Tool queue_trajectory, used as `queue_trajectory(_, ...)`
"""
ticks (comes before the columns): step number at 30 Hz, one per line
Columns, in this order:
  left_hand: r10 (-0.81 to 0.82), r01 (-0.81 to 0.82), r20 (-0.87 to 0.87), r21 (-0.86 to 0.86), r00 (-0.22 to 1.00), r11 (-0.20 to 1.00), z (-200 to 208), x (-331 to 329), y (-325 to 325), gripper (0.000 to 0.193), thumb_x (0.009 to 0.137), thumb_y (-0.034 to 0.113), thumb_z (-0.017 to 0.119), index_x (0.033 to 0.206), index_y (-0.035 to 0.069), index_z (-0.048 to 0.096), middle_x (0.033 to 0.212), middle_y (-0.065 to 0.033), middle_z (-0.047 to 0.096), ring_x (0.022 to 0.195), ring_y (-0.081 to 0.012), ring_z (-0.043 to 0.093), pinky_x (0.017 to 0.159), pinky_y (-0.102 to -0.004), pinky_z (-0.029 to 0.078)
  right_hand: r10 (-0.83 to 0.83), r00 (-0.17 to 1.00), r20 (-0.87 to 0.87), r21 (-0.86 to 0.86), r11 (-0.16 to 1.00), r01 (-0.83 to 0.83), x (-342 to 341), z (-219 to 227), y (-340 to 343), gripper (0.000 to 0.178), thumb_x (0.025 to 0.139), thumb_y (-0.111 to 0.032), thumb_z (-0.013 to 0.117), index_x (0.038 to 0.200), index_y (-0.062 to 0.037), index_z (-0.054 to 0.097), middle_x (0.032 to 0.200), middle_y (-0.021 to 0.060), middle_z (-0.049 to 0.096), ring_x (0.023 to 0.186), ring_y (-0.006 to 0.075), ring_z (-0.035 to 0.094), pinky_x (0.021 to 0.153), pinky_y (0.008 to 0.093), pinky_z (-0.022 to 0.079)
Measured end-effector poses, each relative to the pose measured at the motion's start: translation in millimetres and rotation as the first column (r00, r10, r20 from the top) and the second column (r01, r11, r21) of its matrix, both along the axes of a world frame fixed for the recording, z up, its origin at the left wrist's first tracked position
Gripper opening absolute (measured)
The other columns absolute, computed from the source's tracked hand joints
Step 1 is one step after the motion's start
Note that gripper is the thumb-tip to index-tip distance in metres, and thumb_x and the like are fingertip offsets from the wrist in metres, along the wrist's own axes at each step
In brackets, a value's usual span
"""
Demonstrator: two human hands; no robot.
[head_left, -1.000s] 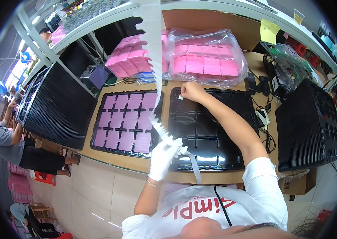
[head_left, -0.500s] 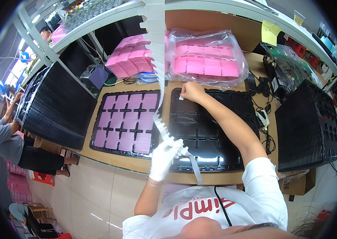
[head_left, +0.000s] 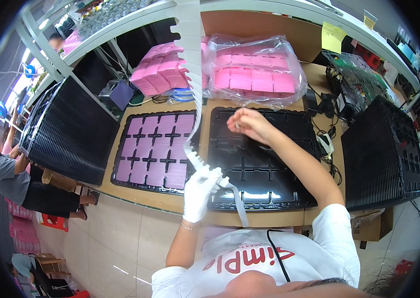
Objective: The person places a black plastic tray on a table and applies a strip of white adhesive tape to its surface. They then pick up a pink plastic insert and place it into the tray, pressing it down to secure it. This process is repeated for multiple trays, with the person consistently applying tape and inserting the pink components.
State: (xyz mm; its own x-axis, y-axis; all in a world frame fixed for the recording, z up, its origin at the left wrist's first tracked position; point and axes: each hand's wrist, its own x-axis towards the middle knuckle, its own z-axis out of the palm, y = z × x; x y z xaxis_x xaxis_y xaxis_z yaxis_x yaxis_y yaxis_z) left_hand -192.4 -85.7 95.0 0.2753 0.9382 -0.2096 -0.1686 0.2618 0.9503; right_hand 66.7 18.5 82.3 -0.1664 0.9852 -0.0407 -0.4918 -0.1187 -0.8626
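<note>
Where the right hand (head_left: pixel 251 124) pinches its fingertips (head_left: pixel 237 125) together over the black tray (head_left: pixel 262 164), whatever sits between them is too small to make out, and I cannot tell whether anything is held at all. That hand is bare, fingers curled in and close, hovering above the tray's far left cells. Nearer the body, the left hand (head_left: pixel 201 191) wears a white glove and is closed around a white notched strip (head_left: pixel 192 99). From its fingers the strip climbs up and away to the shelf frame (head_left: pixel 135 20), where its top end is cut off by the rim, while a short tail hangs down past the fingers over the table edge (head_left: pixel 170 203). Part of the black tray's near left corner is hidden behind the glove and strip. Left of the gloved fingers lies a second tray (head_left: pixel 158 149) filled with pink squares, its right edge crossed by the strip. Beyond the right fingertips sits a clear bag (head_left: pixel 257 74) of pink pieces, and left of it a loose pink stack (head_left: pixel 160 69). Tall stacks of black trays stand at far left (head_left: pixel 66 134) and far right (head_left: pixel 381 149). Cables and a small plug (head_left: pixel 325 144) lie just right of the forearm. A seated person (head_left: pixel 11 174) at the left rim is partly cut off.
</note>
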Motion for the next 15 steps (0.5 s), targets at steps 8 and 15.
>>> queue_trajectory(8, 0.015, -0.015, -0.024, 0.009, 1.000, 1.000, 12, 14, -16, 0.020, 0.090, 0.014, 0.071, 0.105, 0.002, 0.066, 0.083, -0.0019, 0.066, 0.062, -0.0051, 0.054, 0.056, -0.0187, 0.041, -0.047, 0.764, 0.644, 0.079, 0.997, -0.005, -65, 9, -156, 0.011, 0.089, -0.012, 0.072, 0.096, -0.0037, 0.068, 0.071, -0.0068, 0.054, 0.062, 0.0016, 0.041, 0.057, 0.0235, 0.039)
queue_trajectory(15, 0.011, -0.006, -0.077, 0.057, 0.997, 0.998, 2, -8, -30, 0.030, 0.090, 0.015, 0.071, 0.115, 0.001, 0.065, 0.089, -0.0017, 0.068, 0.067, -0.0049, 0.057, 0.060, -0.0191, 0.045, -0.567, 0.618, 0.545, 0.764, 0.640, -0.087, -80, 5, -174, 0.011, 0.077, -0.002, 0.078, 0.086, -0.0048, 0.073, 0.067, 0.0034, 0.054, 0.058, 0.0127, 0.047, 0.051, 0.0281, 0.037)
